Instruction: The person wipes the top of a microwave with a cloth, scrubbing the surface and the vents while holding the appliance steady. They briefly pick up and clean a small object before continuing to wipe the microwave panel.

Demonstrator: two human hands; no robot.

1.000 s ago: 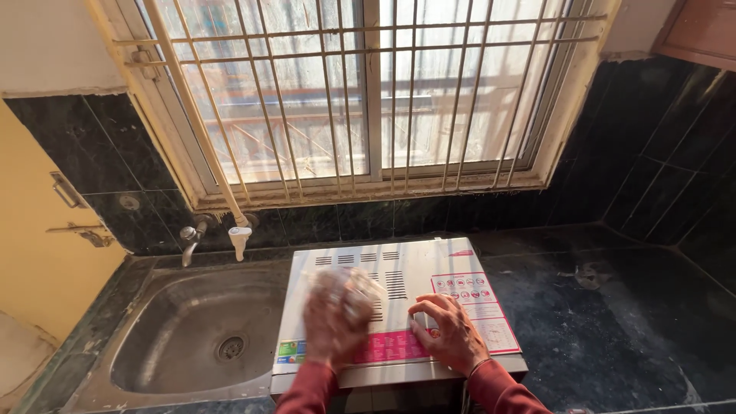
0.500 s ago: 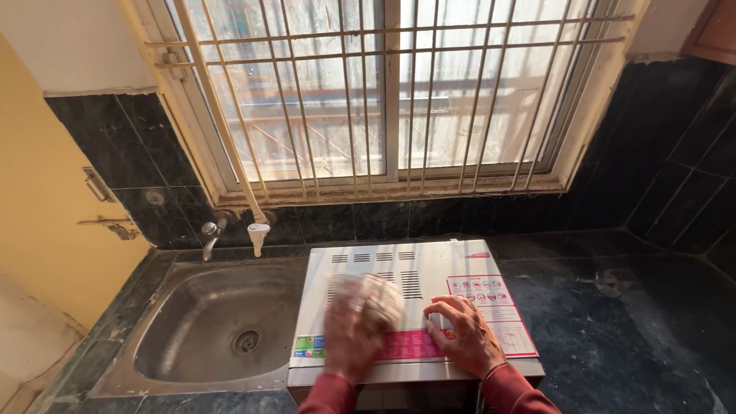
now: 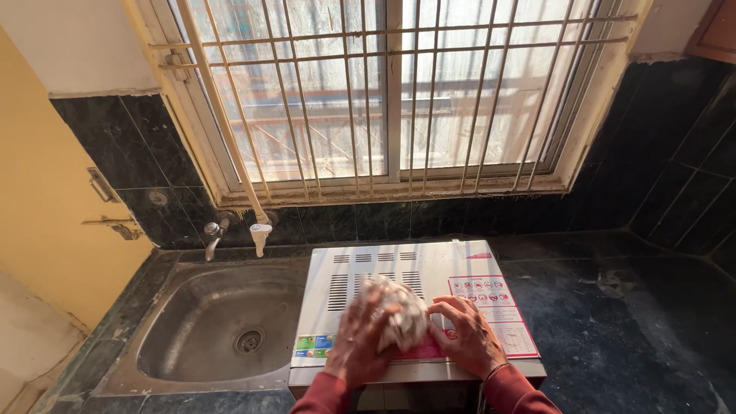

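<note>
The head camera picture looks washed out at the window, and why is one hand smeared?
In the head view, daylight through the barred window overexposes the panes, so the outside is hazy; the dark counter stays dim. The left hand and the crumpled cloth under it are motion-blurred, while the right hand, resting on the white appliance's top, is sharp. Straight frame edges bow slightly, a wide-lens effect.
</note>
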